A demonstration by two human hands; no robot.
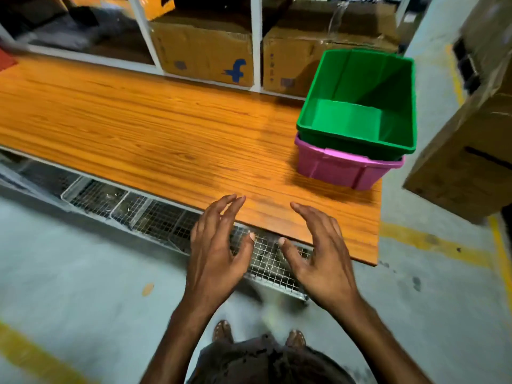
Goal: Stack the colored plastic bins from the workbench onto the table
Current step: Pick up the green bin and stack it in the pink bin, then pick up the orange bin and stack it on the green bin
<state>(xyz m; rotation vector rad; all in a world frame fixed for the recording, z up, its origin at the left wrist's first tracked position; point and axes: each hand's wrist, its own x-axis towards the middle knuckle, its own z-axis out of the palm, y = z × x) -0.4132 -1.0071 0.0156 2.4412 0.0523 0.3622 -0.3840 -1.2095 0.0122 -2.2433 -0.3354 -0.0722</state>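
Note:
A green plastic bin (360, 106) sits nested in a pink plastic bin (340, 170) at the right end of the orange wooden table (138, 126). The green bin is empty. My left hand (216, 250) and my right hand (321, 256) hover side by side over the table's near edge, below and left of the stack. Both hands have their fingers spread and hold nothing. Neither hand touches a bin.
White shelving behind the table holds cardboard boxes (205, 51). Wire mesh baskets (155, 214) hang under the table's front edge. A large cardboard box (471, 134) stands to the right. The grey floor (69, 273) carries yellow lines. My feet show below.

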